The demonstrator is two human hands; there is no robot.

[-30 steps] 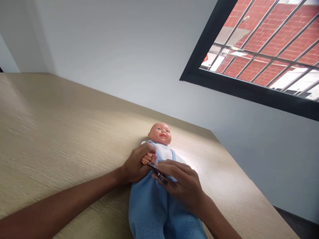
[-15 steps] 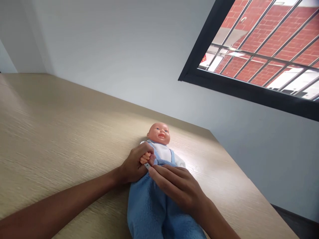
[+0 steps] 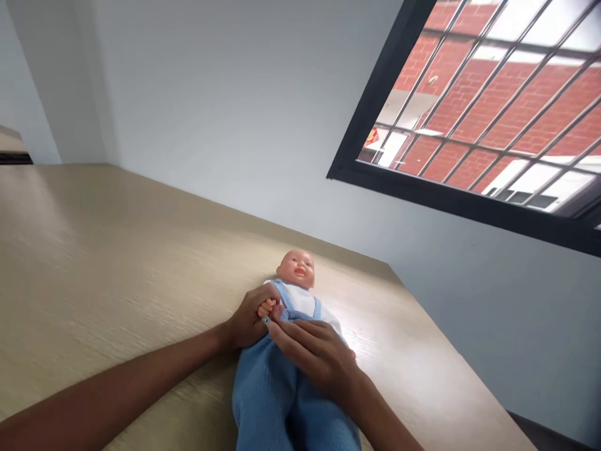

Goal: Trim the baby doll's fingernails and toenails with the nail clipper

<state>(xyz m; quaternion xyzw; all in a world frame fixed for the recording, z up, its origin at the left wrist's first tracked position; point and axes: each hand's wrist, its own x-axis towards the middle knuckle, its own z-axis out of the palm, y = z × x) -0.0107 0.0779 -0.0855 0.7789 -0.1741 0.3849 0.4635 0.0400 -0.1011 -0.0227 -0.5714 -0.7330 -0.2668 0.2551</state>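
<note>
A baby doll (image 3: 295,269) lies on its back on a beige wood-grain table (image 3: 117,263), dressed in a white shirt (image 3: 300,299) and blue fleece overalls (image 3: 263,394). My left hand (image 3: 246,319) is closed around the doll's small pink hand (image 3: 267,307). Close against those fingers, my right hand (image 3: 312,357) grips a metal nail clipper (image 3: 266,321). Only the clipper's small silver end shows; my fingers hide the rest. The doll's feet lie beyond the bottom of the view.
The table's far edge runs behind the doll's head, and its right edge runs down towards the lower right. Behind it stands a pale grey wall (image 3: 211,106) with a black-framed, barred window (image 3: 469,113) showing a red brick building.
My right hand has moved left towards the doll's hand and now covers most of the clipper. The whole view has tilted, shifting the doll lower and left.
</note>
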